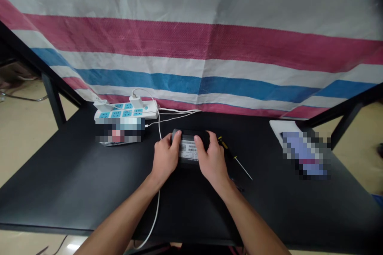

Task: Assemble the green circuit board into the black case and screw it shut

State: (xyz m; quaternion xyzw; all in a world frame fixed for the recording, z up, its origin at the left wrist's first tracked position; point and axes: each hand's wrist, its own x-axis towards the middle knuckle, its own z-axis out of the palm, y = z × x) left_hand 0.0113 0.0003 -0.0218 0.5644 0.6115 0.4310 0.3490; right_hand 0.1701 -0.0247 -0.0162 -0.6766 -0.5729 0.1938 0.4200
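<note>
A black box-shaped device [190, 145] with a white barcode label lies on the black table [74, 175], near the middle. My left hand [164, 159] grips its left end, thumb up along the side. My right hand [212, 158] grips its right side, with the fingers curled over the top. Both hands are closed on it. A thin screwdriver [235, 157] with a black and yellow handle lies just to the right of my right hand.
A white and blue power strip [125, 110] with white plugs sits at the back left, and white cables [158, 127] run from it past my left hand and off the front edge. Blurred items lie at left [118, 134] and right [305, 153]. A striped tarp [209, 40] hangs behind.
</note>
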